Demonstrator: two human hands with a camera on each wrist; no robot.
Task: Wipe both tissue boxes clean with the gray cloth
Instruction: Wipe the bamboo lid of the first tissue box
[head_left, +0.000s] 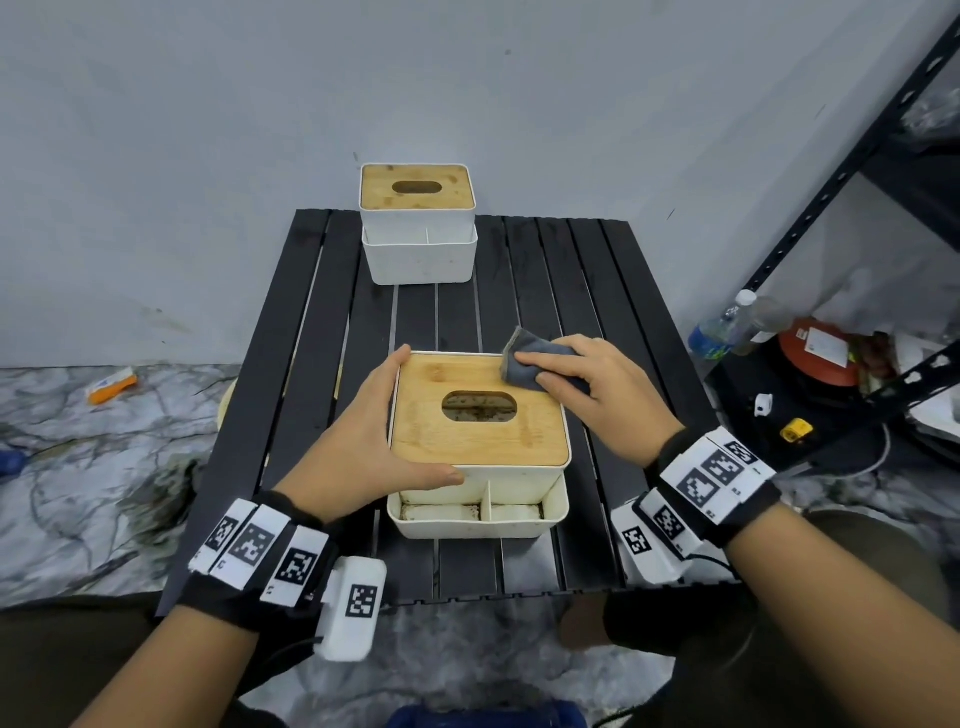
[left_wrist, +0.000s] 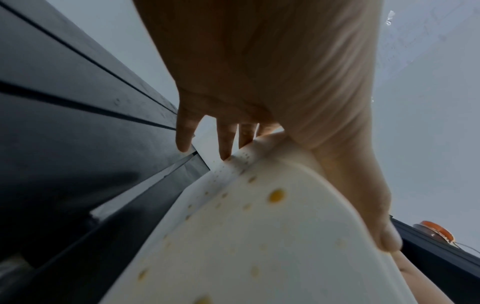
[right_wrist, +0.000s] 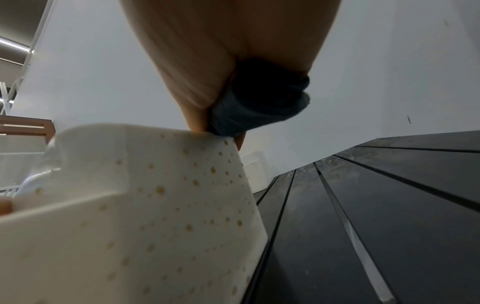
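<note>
On the black slatted table (head_left: 571, 291), the near tissue box (head_left: 478, 431) is braced by the left hand (head_left: 358, 436), fingers straight against its side, presumably against sliding; the gray cloth (head_left: 524, 358), pinched in the right hand (head_left: 597, 389), is pressed onto its lid's far corner

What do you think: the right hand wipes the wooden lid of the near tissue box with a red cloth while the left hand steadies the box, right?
Not quite. The head view shows the cloth is gray, not red. The right hand does wipe the wooden lid of the near tissue box with it while the left hand steadies the box.
</note>
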